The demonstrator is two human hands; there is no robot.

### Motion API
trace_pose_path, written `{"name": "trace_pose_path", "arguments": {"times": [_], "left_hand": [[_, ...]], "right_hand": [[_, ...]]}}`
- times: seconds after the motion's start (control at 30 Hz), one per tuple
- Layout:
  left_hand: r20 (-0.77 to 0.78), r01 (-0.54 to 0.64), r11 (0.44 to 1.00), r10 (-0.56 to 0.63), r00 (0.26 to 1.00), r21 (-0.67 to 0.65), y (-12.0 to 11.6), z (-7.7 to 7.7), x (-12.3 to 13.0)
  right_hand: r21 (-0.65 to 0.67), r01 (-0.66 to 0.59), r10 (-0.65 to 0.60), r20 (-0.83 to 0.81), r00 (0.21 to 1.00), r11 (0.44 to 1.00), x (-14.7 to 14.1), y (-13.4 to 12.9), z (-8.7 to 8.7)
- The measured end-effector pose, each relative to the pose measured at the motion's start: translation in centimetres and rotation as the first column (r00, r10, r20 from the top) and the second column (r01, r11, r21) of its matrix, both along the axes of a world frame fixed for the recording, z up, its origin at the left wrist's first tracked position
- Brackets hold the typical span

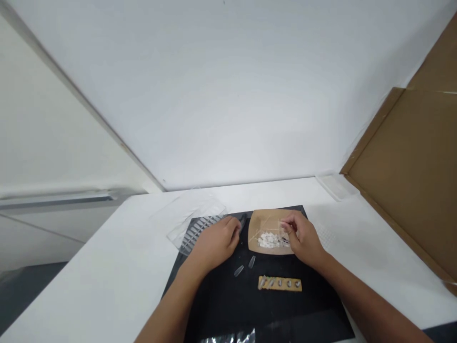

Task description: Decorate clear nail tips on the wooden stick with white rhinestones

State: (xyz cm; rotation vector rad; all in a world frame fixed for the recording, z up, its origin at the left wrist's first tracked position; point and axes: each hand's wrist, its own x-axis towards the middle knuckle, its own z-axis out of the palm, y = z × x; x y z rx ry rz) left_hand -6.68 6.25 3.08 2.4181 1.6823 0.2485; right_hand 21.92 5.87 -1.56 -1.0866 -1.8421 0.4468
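My right hand [303, 238] is closed in a pinch over a brown paper tray [254, 224]. A clear gridded sheet [325, 236] seems to be in its fingers, showing on both sides of the hand. White scraps [268, 240] are heaped in the tray. My left hand [222, 238] has its fingers curled together beside a clear box of nail tips [189, 238]; what they hold is hidden. A dark slim object [243, 222] lies by its fingertips. Two loose clear nail tips [239, 271] rest on the black mat, near a yellow strip [284, 284] with several small pieces on it.
Under these things lies the black mat [228, 309] on a white table [117, 262]. Clear plastic packaging [185, 207] is at the back left, and a translucent lid or tray [337, 186] at the back right. A cardboard panel [410, 181] stands along the right side, with a white wall behind.
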Motion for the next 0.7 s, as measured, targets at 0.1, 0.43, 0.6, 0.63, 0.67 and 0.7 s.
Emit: {"name": "trace_pose_path", "arguments": {"times": [0.1,0.43,0.6,0.63,0.67,0.7], "left_hand": [[-0.062,0.000,0.992,-0.008,0.998,-0.124,-0.3,-0.2,-0.5],[-0.180,-0.098,0.990,0.078,0.981,-0.105,0.1,-1.6,-0.4],[-0.270,-0.134,0.985,0.100,0.958,-0.112,0.1,-1.4,-0.3],[-0.267,-0.144,0.983,0.108,0.958,-0.118,0.1,-1.5,-0.3],[-0.262,-0.153,0.980,0.117,0.958,-0.123,0.1,-1.6,-0.2],[-0.257,-0.166,0.978,0.129,0.958,-0.127,0.1,-1.7,-0.2]], "right_hand": [[0.061,-0.058,0.056,0.030,0.998,0.996,-0.3,-0.4,0.3],[0.110,-0.097,0.094,0.037,0.995,0.989,-0.2,-1.1,1.1],[0.136,-0.077,0.076,0.009,0.997,0.988,0.0,-1.2,1.1],[0.128,-0.063,0.065,-0.016,0.998,0.990,0.0,-1.3,1.1],[0.116,-0.044,0.051,-0.063,0.997,0.992,-0.1,-1.4,1.0],[0.101,-0.024,0.037,-0.127,0.991,0.995,-0.1,-1.5,0.9]]}}
